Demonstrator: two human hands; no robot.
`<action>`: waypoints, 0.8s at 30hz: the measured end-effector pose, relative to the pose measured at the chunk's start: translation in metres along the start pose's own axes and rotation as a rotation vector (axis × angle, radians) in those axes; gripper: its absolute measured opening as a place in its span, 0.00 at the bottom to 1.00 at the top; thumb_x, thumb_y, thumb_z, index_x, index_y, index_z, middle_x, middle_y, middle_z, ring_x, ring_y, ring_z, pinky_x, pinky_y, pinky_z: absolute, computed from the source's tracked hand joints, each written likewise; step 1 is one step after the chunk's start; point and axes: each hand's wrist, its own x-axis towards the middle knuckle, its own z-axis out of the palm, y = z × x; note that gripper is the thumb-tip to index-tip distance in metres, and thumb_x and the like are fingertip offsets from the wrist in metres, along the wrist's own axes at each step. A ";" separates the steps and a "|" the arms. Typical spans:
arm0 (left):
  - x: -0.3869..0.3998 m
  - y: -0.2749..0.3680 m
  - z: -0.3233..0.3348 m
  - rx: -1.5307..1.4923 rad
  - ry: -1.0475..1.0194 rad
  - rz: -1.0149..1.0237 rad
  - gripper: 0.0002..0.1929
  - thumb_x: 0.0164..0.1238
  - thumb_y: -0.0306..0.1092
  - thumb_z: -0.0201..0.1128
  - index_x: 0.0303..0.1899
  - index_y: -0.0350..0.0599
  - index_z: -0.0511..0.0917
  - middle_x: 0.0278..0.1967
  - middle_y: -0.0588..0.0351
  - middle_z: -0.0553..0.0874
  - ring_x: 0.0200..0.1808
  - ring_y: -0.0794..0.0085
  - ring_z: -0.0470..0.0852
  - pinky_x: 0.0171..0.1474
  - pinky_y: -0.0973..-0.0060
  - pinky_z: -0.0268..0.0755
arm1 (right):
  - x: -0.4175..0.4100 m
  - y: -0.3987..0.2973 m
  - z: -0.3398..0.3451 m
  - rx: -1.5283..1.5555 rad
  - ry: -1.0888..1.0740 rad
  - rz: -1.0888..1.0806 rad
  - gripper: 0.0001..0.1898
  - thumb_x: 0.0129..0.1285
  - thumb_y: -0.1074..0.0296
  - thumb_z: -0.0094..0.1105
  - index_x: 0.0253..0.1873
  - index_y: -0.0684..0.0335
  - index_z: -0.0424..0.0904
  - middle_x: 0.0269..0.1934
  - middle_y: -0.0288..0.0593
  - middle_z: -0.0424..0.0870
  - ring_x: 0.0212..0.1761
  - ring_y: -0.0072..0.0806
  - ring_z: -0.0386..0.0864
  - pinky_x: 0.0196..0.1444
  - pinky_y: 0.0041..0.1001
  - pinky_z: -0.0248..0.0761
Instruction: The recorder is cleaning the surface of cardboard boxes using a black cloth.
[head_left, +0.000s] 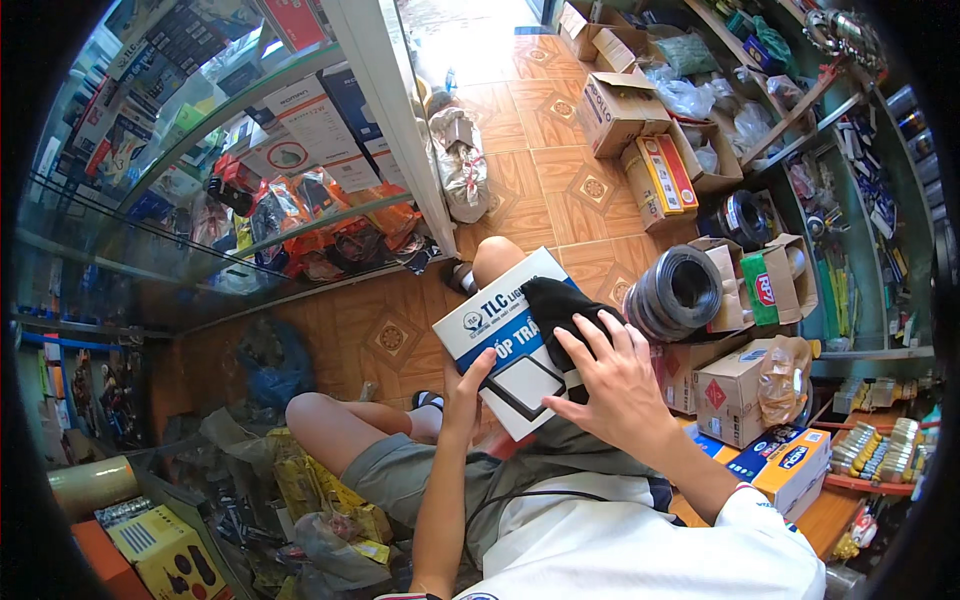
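Observation:
A white and blue TLC light box is tilted above my lap, its printed front facing up. My left hand grips its near left edge, thumb on the front and fingers underneath. A picture of a square, black-rimmed lamp is printed near the thumb. Over the box's right side lies a black cloth, which hides part of the lettering. My right hand holds this cloth against the box, fingers spread across it, thumb near the lower right corner.
Glass shelving with packaged goods stands on the left. Along the right are coils of black cable, open cartons and an orange and blue box. Plastic bags lie at lower left. A wrapped sack sits on the tiled floor.

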 end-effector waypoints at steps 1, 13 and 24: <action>0.001 0.001 0.002 0.005 0.004 0.003 0.32 0.70 0.35 0.70 0.70 0.36 0.66 0.57 0.46 0.82 0.56 0.68 0.85 0.61 0.72 0.78 | -0.001 0.006 0.007 -0.035 -0.043 -0.004 0.33 0.63 0.52 0.71 0.70 0.60 0.76 0.72 0.53 0.75 0.77 0.51 0.65 0.77 0.52 0.56; 0.004 -0.005 -0.003 -0.008 -0.017 -0.005 0.32 0.71 0.36 0.69 0.70 0.36 0.64 0.56 0.44 0.82 0.54 0.64 0.86 0.58 0.68 0.82 | 0.016 0.092 -0.025 1.711 0.147 0.721 0.26 0.68 0.69 0.46 0.70 0.64 0.73 0.61 0.47 0.85 0.59 0.37 0.86 0.66 0.36 0.79; 0.005 -0.009 -0.004 -0.012 -0.037 -0.023 0.32 0.72 0.35 0.68 0.71 0.37 0.63 0.59 0.44 0.81 0.57 0.65 0.84 0.62 0.69 0.79 | 0.003 0.089 -0.021 1.387 -0.082 0.619 0.30 0.74 0.52 0.63 0.72 0.66 0.71 0.53 0.41 0.84 0.55 0.23 0.81 0.60 0.28 0.74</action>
